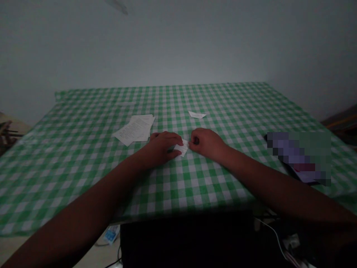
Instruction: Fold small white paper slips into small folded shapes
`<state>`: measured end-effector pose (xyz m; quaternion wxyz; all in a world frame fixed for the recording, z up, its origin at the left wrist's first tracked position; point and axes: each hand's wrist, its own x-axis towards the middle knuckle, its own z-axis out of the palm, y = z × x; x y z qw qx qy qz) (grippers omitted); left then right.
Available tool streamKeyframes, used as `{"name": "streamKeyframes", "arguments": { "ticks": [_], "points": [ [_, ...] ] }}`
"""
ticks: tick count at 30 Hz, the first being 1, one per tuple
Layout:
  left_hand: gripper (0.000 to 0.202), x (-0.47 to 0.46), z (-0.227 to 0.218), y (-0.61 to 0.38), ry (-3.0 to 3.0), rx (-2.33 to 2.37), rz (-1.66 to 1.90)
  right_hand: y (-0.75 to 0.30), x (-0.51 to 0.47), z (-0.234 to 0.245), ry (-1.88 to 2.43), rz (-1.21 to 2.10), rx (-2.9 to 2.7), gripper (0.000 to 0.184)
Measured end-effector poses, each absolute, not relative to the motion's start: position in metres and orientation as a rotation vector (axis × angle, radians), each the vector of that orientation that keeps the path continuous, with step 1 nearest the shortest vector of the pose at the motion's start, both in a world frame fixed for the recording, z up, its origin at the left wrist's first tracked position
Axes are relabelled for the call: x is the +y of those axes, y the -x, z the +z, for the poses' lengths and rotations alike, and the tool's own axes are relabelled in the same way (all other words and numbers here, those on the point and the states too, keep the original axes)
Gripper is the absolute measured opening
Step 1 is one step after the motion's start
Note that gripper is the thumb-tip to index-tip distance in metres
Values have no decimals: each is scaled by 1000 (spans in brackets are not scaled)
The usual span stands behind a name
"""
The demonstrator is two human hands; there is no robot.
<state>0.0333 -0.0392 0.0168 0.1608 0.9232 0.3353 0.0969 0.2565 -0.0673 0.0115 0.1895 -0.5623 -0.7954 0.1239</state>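
Note:
Between my hands a small folded piece of printed paper [182, 148] lies on the checked tablecloth. My left hand [164, 148] rests over its left side, with fingers and thumb touching it. At the paper's right edge, my right hand [206, 143] has its fingers curled in a pinch on the edge. Farther back sits another folded paper piece [197, 115], shaped like a small boat. Left of my hands is a loose pile of printed paper sheets [135, 130].
A green and white checked tablecloth [83, 149] covers the table. On the right lies a phone-like device [292, 156], partly blurred out by pixels. A plain wall [178, 44] rises behind the table. Below the front edge are a white cable [273, 230] and a blue packet [111, 234].

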Motion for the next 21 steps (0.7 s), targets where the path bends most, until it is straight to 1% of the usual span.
{"name": "streamKeyframes", "arguments": {
  "ticks": [4, 10, 14, 18, 21],
  "points": [
    [31, -38, 17, -33, -2633, 952, 276, -257, -66, 13, 1612, 339, -2224, 12],
    [30, -40, 18, -34, -2620, 953, 284, -248, -78, 12, 1483, 371, -2316, 12],
    [29, -41, 20, -35, -2621, 962, 272, -254, -72, 12, 1582, 342, -2228, 13],
    [29, -40, 19, -35, -2615, 969, 270, -250, -76, 13, 1557, 432, -2228, 13],
    [29, -39, 17, -34, -2622, 935, 294, -244, -82, 13, 1486, 490, -2264, 9]
  ]
}}
